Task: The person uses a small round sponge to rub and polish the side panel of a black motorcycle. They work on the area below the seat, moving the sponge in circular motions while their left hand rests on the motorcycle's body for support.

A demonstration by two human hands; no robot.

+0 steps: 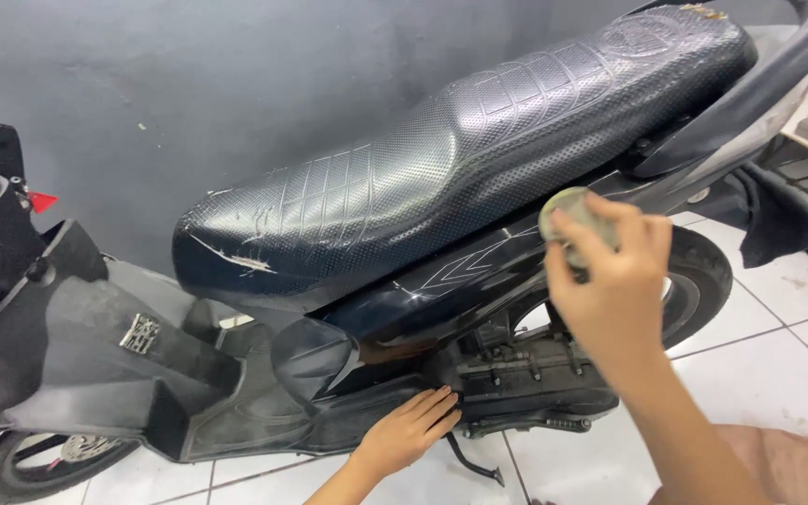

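The round pad (572,217), pale grey-green and about palm-sized, is sitting in the right hand (610,281), up against the glossy black side panel (451,271) of a scooter, just under the seat. The fingers of that hand are curling around the pad's edge and holding it, with the back of the hand facing the camera, so most of the pad is hidden.

The left hand (411,430) is resting lower down, fingers stretched out flat and close together, holding nothing, touching the edge of the footboard (264,421) just beside the engine case (526,374).

Above the panel, the long black seat (441,159) is running up towards the right; its textured cover is showing a scuffed, torn patch near the front end. A grey grab rail (750,93) is curving around the back of the seat. The rear wheel (699,281) is showing behind the right hand, and part of the front wheel (39,458) is peeking out at the lower left. A side stand (469,463) is reaching down to the white tiled floor (778,346). A dark grey wall (236,84) is standing behind the scooter, and a dark cloth (778,220) is hanging at the far right.
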